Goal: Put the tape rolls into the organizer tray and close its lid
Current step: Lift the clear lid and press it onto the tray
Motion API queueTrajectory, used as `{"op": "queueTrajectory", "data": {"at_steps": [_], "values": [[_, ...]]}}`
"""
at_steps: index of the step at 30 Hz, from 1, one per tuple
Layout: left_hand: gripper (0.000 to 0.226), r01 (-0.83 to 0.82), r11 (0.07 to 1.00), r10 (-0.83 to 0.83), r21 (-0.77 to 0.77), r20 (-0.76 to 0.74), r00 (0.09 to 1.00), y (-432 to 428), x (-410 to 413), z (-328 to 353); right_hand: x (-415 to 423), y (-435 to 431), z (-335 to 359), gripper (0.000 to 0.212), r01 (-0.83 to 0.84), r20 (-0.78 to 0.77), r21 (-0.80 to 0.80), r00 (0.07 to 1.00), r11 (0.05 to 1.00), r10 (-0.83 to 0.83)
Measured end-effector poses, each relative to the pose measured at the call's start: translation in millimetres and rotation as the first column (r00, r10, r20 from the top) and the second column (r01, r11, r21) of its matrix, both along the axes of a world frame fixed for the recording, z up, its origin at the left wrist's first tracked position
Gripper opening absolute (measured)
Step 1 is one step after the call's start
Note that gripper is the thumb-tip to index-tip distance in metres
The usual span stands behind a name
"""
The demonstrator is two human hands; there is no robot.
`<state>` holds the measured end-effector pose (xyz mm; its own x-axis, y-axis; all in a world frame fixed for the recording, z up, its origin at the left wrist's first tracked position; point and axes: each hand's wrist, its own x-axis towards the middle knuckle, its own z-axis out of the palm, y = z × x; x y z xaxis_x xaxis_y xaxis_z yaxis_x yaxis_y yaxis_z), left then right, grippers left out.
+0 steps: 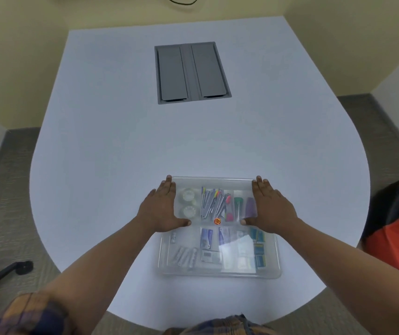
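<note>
A clear plastic organizer tray (220,274) lies on the white table near me, with its clear lid (214,181) lying flat over it. Two tape rolls (188,195) sit one behind the other in the far left compartment, seen through the lid. My left hand (162,209) lies flat on the lid's far left part, fingers together and thumb spread. My right hand (267,209) lies flat on the far right part in the same way. Neither hand holds anything.
Pens, markers, staples and small boxes fill the other compartments. A grey cable hatch (192,72) is set into the table (111,146) farther away. A red and black bag (396,228) sits off the table's right edge. A black chair base (17,268) is at the lower left.
</note>
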<state>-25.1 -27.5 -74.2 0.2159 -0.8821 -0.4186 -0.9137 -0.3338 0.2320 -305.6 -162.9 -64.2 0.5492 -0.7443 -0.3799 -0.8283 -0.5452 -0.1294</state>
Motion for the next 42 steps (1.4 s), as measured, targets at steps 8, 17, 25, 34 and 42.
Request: {"op": "queueTrajectory", "data": {"at_steps": [8,17,25,34,42], "values": [[0.088,-0.503,0.851,0.452,-0.150,-0.279,0.847,52,-14,7,-23,52,-7,0.078,0.408,0.249,0.179,0.862,0.895,-0.443],[0.028,-0.778,0.564,0.676,0.276,-0.696,0.243,128,-52,-6,-92,71,-15,0.029,0.474,0.193,0.761,0.486,0.443,-0.852],[0.023,-0.796,0.438,0.583,0.417,-0.806,-0.101,131,-40,-19,-103,76,-31,0.046,0.367,0.251,0.797,0.520,0.480,-0.816],[0.066,-0.748,0.663,0.582,0.029,-0.648,0.491,110,-35,-20,-73,51,-21,0.102,0.411,0.386,0.472,0.699,0.780,-0.602],[0.080,-0.075,0.904,0.075,-0.421,-0.017,0.997,42,-41,-21,-10,38,-29,0.090,0.071,0.321,-0.078,0.946,0.994,-0.042]]}}
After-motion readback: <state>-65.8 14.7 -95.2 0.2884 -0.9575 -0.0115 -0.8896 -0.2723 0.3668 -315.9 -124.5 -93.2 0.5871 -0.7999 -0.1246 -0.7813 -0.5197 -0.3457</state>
